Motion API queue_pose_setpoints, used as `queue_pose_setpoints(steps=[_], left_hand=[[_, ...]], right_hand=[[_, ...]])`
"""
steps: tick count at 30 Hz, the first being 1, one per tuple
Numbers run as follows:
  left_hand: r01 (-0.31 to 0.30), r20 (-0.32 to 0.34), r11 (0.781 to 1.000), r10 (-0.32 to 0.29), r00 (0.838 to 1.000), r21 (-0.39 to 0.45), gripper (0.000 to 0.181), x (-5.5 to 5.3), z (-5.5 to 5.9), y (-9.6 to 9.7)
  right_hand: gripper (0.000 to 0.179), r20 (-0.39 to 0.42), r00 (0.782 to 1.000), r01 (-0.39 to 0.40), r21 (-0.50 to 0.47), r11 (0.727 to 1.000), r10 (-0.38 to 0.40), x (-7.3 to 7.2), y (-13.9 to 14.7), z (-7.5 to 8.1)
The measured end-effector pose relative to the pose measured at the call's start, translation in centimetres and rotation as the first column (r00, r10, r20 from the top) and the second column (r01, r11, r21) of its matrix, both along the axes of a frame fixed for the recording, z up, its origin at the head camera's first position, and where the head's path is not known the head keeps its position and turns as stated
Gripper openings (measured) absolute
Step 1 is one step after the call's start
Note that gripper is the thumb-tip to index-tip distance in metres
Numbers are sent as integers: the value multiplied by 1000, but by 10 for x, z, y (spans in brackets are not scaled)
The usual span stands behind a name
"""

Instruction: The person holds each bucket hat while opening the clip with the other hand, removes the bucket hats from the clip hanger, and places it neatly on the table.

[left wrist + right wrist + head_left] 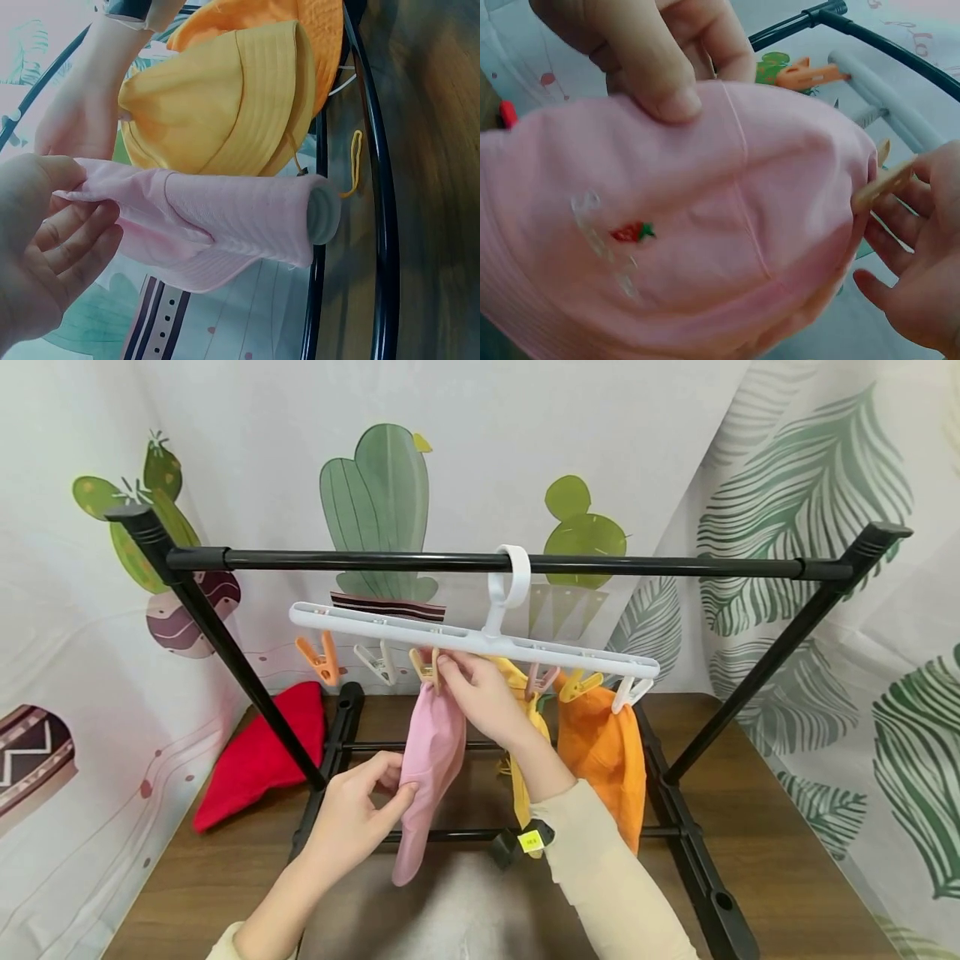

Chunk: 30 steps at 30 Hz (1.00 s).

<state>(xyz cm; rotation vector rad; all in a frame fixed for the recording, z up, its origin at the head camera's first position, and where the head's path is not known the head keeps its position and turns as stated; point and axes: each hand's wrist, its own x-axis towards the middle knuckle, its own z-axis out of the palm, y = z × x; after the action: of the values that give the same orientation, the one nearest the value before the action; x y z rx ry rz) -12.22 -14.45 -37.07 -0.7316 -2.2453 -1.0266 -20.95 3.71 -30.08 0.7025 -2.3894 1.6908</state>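
Observation:
A pink bucket hat (pixel 429 760) with a small strawberry embroidered on it hangs under the white clip hanger (pixel 420 631). My left hand (pixel 360 810) pinches the hat's side between thumb and fingers. At the hat's crown, my right hand (pixel 483 697) holds the beige clothespin (pixel 881 187), whose tips are at the fabric. To the right hang a yellow bucket hat (pixel 217 105) and an orange hat (pixel 600 752), the orange one in a yellow clip (pixel 580 685) and a white clip (pixel 632 693).
The hanger hooks over the black bar (pixel 360 561) of a stand on a wooden table (pixel 795 860). An orange clip (pixel 321 658) and a white clip (pixel 377 662) hang at its left end. Red fabric (pixel 273 760) lies by the stand's left leg.

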Motion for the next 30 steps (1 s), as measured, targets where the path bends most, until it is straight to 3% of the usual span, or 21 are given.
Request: queue_pose_setpoints(steps=[6, 13, 18, 23, 30], left_hand=[[31, 33, 1000, -31, 999, -4, 23, 2, 1, -7], [55, 71, 998, -54, 996, -11, 22, 4, 3, -16], [43, 48, 999, -42, 998, -16, 24, 5, 3, -22], [40, 67, 999, -39, 997, -15, 23, 6, 4, -25], [39, 81, 999, -36, 996, -29, 24, 9, 7, -26]], right_hand=[[35, 6, 993, -115, 37, 993, 115, -2, 3, 3], [37, 41, 959, -281, 18, 960, 280, -6, 9, 9], [38, 48, 947, -320, 19, 947, 318, -11, 10, 8], [39, 105, 946, -310, 22, 951, 306, -13, 11, 6], [42, 176, 917, -361, -8, 932, 357, -14, 13, 8]])
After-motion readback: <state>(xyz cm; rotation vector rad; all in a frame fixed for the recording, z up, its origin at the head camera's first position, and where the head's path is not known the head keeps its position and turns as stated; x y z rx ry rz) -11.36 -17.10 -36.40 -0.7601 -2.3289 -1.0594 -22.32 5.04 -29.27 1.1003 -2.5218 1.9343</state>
